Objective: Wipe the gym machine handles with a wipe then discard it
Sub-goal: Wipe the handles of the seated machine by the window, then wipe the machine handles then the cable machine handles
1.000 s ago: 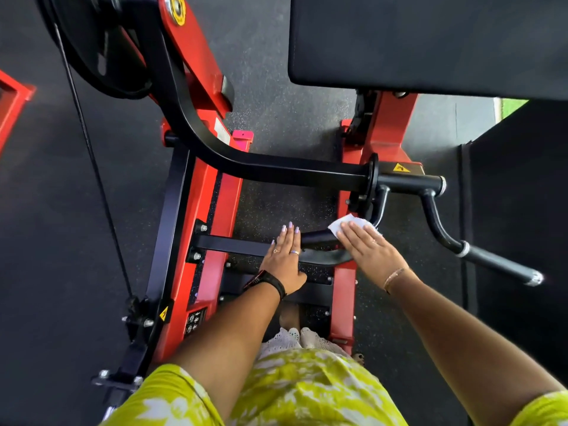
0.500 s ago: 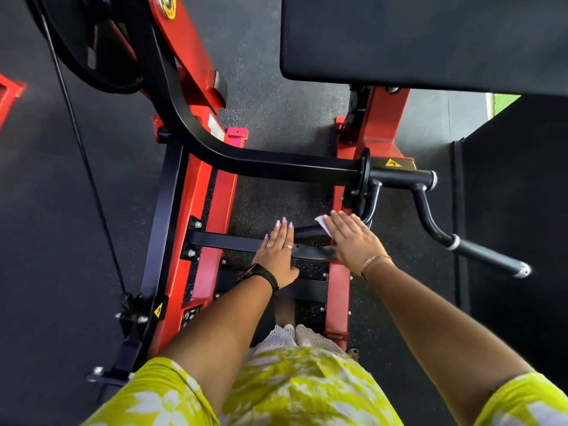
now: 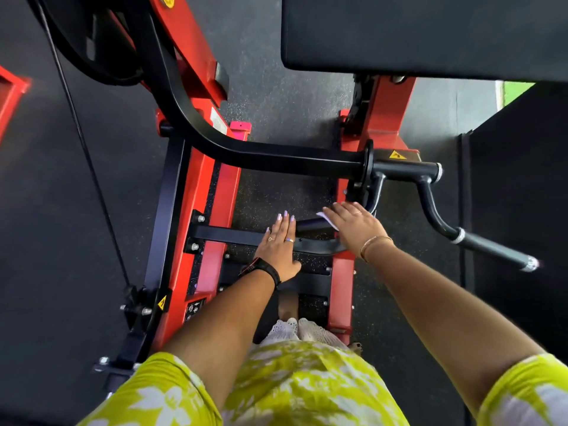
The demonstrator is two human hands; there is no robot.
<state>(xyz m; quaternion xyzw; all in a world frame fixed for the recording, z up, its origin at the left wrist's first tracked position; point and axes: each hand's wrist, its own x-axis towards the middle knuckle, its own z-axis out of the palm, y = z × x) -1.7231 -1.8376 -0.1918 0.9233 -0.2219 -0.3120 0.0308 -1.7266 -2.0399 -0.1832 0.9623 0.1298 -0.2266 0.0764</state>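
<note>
A short black handle point(image 3: 310, 224) of the red and black gym machine runs between my hands. My right hand point(image 3: 356, 226) lies flat over its right part and presses a white wipe point(image 3: 326, 219) onto it; only a corner of the wipe shows past my fingers. My left hand point(image 3: 281, 244) rests with straight fingers on the handle's left end and the black crossbar point(image 3: 227, 235). A second black handle point(image 3: 491, 249) with a silver end cap sticks out at the right, untouched.
The curved black lever arm point(image 3: 246, 152) crosses above my hands. A large black pad point(image 3: 424, 32) hangs over the top right. Red frame rails point(image 3: 196, 229) stand on both sides over dark rubber flooring point(image 3: 61, 241). A black weight plate point(image 3: 92, 41) sits upper left.
My right hand has slid along the handle with the wipe, so less of the wipe shows now. My left hand keeps its place on the handle's end.
</note>
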